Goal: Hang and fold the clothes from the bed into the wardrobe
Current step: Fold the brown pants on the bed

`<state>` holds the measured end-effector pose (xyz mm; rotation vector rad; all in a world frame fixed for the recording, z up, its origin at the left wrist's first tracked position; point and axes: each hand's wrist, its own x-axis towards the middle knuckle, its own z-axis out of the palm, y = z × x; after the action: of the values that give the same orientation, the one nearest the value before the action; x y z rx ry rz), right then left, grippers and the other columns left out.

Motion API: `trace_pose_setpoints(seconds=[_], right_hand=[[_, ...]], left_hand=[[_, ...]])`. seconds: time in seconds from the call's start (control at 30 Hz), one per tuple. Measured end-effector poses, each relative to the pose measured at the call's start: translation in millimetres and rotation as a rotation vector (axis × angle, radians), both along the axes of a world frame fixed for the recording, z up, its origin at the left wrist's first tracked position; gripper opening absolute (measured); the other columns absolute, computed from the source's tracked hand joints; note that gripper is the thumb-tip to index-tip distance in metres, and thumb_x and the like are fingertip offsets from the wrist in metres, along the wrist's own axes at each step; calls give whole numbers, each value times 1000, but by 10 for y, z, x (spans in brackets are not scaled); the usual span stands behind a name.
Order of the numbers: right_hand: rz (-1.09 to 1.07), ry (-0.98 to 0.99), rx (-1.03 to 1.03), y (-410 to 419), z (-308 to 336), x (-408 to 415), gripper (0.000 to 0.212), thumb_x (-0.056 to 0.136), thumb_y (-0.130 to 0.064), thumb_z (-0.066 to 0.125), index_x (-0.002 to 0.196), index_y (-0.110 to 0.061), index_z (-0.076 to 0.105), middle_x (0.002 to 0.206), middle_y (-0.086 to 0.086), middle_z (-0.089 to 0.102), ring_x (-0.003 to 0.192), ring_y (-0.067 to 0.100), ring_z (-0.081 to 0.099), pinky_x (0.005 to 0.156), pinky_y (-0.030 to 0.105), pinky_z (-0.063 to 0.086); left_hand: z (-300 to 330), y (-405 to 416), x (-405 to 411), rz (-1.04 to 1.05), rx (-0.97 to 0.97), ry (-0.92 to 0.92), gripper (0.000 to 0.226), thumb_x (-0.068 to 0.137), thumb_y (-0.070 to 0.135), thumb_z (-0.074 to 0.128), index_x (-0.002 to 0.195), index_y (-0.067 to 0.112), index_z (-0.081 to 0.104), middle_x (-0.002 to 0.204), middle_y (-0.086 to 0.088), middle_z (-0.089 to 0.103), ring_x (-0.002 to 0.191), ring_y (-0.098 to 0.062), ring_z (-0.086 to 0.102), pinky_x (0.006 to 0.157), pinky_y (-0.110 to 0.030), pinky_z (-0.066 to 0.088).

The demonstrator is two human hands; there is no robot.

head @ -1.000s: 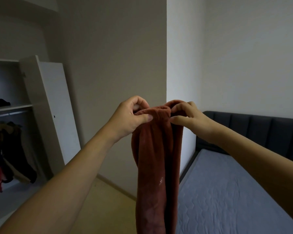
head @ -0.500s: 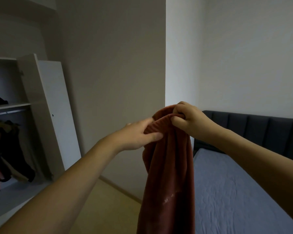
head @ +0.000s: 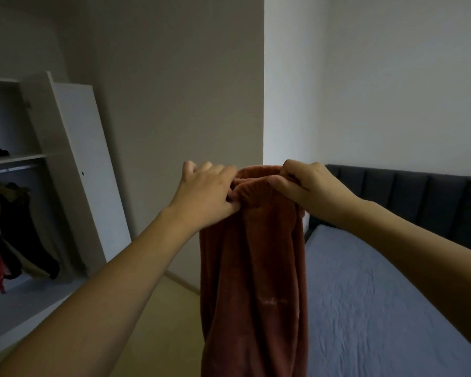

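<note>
Half a second back the left hand (head: pixel 206 195) lay loose and open against the rust-red fleecy garment (head: pixel 253 270); now its fingers have closed on the ribbed top edge again, pinching a fold of it. The right hand (head: pixel 307 186) has kept its curled grip on the same band, so the two hands sit a little further apart than a second ago and the edge is spread between them. The garment hangs straight down from that grip, in the air between the bare floor and the grey-blue quilted mattress (head: pixel 378 295), touching neither as far as I can see. To my eye that is someone finding the waistband and squaring it up before a fold or a hanger, so the piece has yet to reach the white open wardrobe (head: pixel 74 164) off to the left. The hem runs off the bottom of the view, so I cannot tell trousers from a top. Only a slice of the wardrobe shows, with dark and red hanging clothes (head: pixel 8 229) inside, too dim to sort out.
</note>
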<state>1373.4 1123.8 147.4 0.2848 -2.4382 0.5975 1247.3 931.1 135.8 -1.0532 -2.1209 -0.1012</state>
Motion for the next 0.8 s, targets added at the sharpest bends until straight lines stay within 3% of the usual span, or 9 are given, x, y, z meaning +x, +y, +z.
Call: trace_pose_setpoints(seconds=[0.1,0.2,0.27,0.33,0.43,0.6,0.8], right_hand=[[29,-64,-39,-269,-87,-54,35,89,-57,47,75,-25,50,56,-4,59,46,6,62,43,17,46],[138,-280,-129,-592,-81,-76,42,85,-56,55,80,-14,53,57,5,66,47,17,67,51,30,57],[253,-401,-196,-754,-3,-73,35,88,-45,61,83,-11,56,62,7,69,51,22,68,51,31,58],[380,-473,-306,-823,99,-63,23,91,-32,62,88,-9,59,69,10,71,53,23,68,50,29,57],[465,-437,-566,-715,176,-50,16,94,-18,58,88,-3,62,71,19,70,50,26,64,48,31,56],[275,-344,-838,-33,-246,-89,24,95,-21,55,90,1,64,73,17,70,64,31,68,58,37,60],[-20,-459,-1010,952,-1652,-309,29,94,-24,58,90,4,67,77,23,71,70,34,70,62,40,61]], left_hand=[[-123,-163,-33,48,56,-132,33,77,47,51,104,27,48,110,2,39,106,-24,37,89,-45,33],[-145,-431,-73,-75,229,-357,26,75,22,57,100,24,51,123,2,44,112,-26,41,87,-44,44],[-48,-602,-97,-145,336,-507,15,79,16,55,89,26,48,97,2,57,88,-25,55,71,-48,52],[136,-675,-133,-157,373,-514,10,82,19,50,83,27,44,75,1,56,67,-21,54,59,-43,49],[451,-504,-149,-239,364,-419,17,75,12,47,84,24,41,67,4,50,60,-16,45,53,-30,36],[414,390,-272,-251,94,-409,28,63,3,47,84,20,47,75,10,46,76,-18,45,57,-29,29],[-907,1830,-720,-197,-477,-440,18,70,8,48,80,24,48,87,4,55,92,-23,47,84,-38,27]])
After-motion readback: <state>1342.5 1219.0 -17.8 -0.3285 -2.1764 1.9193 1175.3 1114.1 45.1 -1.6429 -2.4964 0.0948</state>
